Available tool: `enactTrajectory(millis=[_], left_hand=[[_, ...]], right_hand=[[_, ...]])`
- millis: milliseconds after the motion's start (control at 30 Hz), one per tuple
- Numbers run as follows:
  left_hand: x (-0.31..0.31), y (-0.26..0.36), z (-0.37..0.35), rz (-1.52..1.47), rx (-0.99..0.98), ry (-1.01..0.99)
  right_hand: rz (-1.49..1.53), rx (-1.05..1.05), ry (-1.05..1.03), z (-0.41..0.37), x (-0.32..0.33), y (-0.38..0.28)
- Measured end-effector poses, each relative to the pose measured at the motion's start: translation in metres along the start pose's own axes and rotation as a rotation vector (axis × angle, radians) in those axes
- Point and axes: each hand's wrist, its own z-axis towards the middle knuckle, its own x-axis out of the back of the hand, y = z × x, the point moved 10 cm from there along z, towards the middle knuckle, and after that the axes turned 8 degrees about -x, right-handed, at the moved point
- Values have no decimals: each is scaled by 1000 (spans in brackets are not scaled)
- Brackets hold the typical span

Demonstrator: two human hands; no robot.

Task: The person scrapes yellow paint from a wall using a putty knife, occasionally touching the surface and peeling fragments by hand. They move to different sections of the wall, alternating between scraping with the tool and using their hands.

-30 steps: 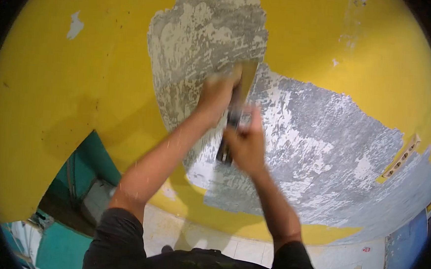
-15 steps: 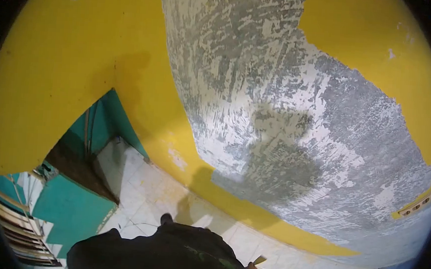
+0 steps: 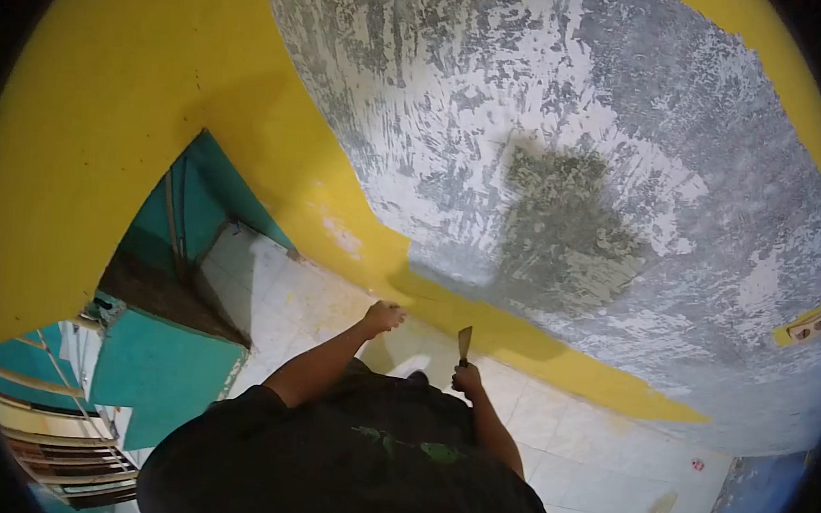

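My right hand (image 3: 466, 379) is wrapped round the dark handle of a scraper (image 3: 465, 341), whose flat metal blade points up toward the wall. My left hand (image 3: 385, 318) reaches out in front of me with its fingers loosely bent and apart, and I see nothing in it. Ahead of both hands stands the wall: a large scraped patch (image 3: 475, 119) of grey and white, edged by yellow paint (image 3: 275, 173). A yellow strip runs along the wall's foot, beyond the scraper's tip.
White floor tiles (image 3: 552, 406) lie below, dusty near the wall. On the left are a teal panel (image 3: 164, 373), a dark gap and slatted wooden pieces (image 3: 69, 452). A socket plate (image 3: 806, 328) sits at the far right, above a blue surface (image 3: 762, 504).
My left hand has come into view and stretches forward. The right hand with the scraper has risen from the bottom edge toward the wall. The view has tilted down.
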Motion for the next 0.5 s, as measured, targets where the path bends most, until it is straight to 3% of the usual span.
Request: enactTrajectory(millis=[67, 100, 133, 167, 200, 233, 267, 300, 367, 400, 433, 467, 500], left_hand=[[-9, -24, 1, 509, 21, -87], [-22, -13, -11, 903, -282, -122], [-36, -43, -11, 1161, -389, -295], [-27, -41, -46, 660, -450, -310], [-18, -49, -57, 409, -492, -319], [-10, -56, -69, 161, -529, -343], [8, -131, -34, -41, 20, -258], [15, -194, -42, -227, 592, -152], [40, -107, -59, -350, 304, -49], [59, -103, -43, -385, 394, 148], [81, -57, -44, -286, 319, 298], [99, 6, -42, -211, 88, 340], [122, 41, -35, -317, -46, 450]], right_hand=[[-235, 83, 209, -37, 3, -18], [-409, 70, 298, -7, 28, 9], [-381, -43, 323, -1, 42, 34], [-134, -42, 368, -24, 50, 39], [118, -35, 416, -49, 61, 44], [149, -28, 595, -48, 93, 65], [195, -28, 772, -43, 119, 86], [384, 3, 691, -63, 119, 94], [351, -217, 711, -85, 133, 138], [248, -282, 693, -83, 144, 166], [186, -376, 691, -87, 151, 189], [125, -470, 682, -93, 157, 212], [83, -547, 675, -104, 159, 226]])
